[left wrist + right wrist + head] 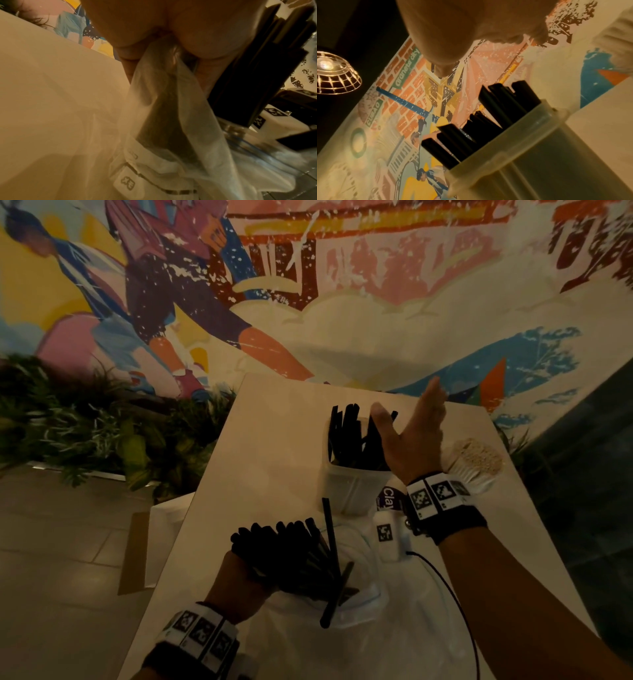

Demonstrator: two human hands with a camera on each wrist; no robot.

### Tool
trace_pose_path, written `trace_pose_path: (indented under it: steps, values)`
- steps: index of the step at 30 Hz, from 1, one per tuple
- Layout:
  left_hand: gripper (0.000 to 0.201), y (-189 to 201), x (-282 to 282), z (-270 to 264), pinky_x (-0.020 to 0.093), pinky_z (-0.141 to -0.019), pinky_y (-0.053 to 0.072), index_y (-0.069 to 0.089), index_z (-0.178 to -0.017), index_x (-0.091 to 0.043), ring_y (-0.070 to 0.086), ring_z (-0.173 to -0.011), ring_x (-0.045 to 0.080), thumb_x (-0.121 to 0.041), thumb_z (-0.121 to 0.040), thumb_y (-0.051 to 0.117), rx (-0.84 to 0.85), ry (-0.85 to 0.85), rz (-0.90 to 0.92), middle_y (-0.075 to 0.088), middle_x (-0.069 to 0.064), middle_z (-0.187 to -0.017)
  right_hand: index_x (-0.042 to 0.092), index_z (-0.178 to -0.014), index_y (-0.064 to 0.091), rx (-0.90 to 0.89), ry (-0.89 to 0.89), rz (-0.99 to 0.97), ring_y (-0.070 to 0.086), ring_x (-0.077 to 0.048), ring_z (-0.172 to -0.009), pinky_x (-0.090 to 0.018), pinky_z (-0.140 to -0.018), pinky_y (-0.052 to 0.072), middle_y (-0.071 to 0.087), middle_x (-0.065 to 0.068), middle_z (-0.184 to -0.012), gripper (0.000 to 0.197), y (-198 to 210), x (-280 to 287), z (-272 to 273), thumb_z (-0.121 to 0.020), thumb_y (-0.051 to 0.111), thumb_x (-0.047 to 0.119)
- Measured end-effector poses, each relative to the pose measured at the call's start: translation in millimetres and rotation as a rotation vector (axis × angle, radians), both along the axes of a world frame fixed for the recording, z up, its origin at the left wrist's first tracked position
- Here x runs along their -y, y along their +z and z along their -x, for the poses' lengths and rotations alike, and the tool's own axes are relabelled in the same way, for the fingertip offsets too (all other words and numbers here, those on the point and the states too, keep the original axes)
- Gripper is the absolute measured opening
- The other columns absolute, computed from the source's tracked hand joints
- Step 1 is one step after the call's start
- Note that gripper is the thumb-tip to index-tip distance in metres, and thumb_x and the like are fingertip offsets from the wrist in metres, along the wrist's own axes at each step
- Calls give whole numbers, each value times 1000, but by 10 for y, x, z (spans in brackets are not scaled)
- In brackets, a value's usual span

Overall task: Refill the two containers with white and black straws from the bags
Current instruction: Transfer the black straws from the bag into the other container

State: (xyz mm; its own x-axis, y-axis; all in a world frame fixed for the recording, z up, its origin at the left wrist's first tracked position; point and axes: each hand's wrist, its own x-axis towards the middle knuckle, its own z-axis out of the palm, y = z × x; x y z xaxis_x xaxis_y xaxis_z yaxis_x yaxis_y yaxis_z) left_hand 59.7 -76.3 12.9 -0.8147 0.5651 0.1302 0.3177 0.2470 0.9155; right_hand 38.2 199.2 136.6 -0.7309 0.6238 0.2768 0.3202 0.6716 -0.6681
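Note:
On the white table [260, 460] stands a translucent container [356, 491] holding several black straws [346, 433]. My right hand [407, 409] hovers just right of the straw tops, fingers straight and spread, holding nothing. In the right wrist view the same container [530, 155] and its black straws [488, 115] lie below my palm. Nearer me, my left hand [239, 577] grips a bundle of black straws [284, 549] at the mouth of a clear plastic bag [346, 614]. The left wrist view shows bag film [163, 88] caught between my fingers [130, 58] beside the straws [257, 65].
One loose black straw [330, 556] leans out of the bag. A bundle of white straws [478, 458] sits at the table's right side behind my right wrist. A purple label [388, 496] shows beside the container. Plants [85, 422] line the floor to the left, and a mural wall stands behind.

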Motion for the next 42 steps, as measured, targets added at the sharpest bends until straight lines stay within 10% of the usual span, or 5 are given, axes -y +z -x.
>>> trace_pose_path:
  steps: [5, 21, 30, 36, 42]
  values:
    - [56, -13, -8, -10, -1, -76, 43, 47, -103, -51, 54, -95, -18, -19, -64, 73, -23, -11, 7, 48, -53, -100, 23, -149, 14, 452, 272, -112, 1, -28, -146, -54, -115, 19, 2, -4, -159, 98, -181, 40, 81, -74, 33, 83]
    - [75, -72, 2, 6, 7, -73, 50, 54, -92, -70, 62, -90, -8, -5, -67, 80, 17, -1, -45, 60, -40, -97, 23, -146, 26, 497, 301, -459, 11, -27, -143, -55, -114, 11, 21, 2, -156, 61, -134, 163, 173, -96, 24, 58]
    - [41, -49, -1, -14, 31, -75, 56, 53, -97, -67, 63, -89, 6, -46, -65, 67, 13, -7, -45, 60, -33, -103, 21, -122, 61, -166, 324, 135, 61, 1, -99, -24, -91, 51, 66, 9, -113, 39, 131, 438, -667, -84, 69, 28]
    - [38, -131, 1, 20, 40, -77, 56, 54, -97, -65, 67, -88, 18, -46, -66, 62, 15, -32, -25, 59, -21, -108, 62, -138, 9, 568, 671, 447, 42, 0, -125, -29, -98, 49, 28, 27, -146, 113, -138, 509, -1238, -58, 86, 40]
    - [32, -121, -40, -12, 15, -75, 51, 50, -100, -52, 59, -94, 1, -49, -68, 55, -22, -75, 25, 55, -41, -103, 58, -134, -27, 751, 746, 354, 15, -6, -143, -29, -114, 28, -3, 21, -157, 144, -378, 703, -1306, -54, 91, 36]
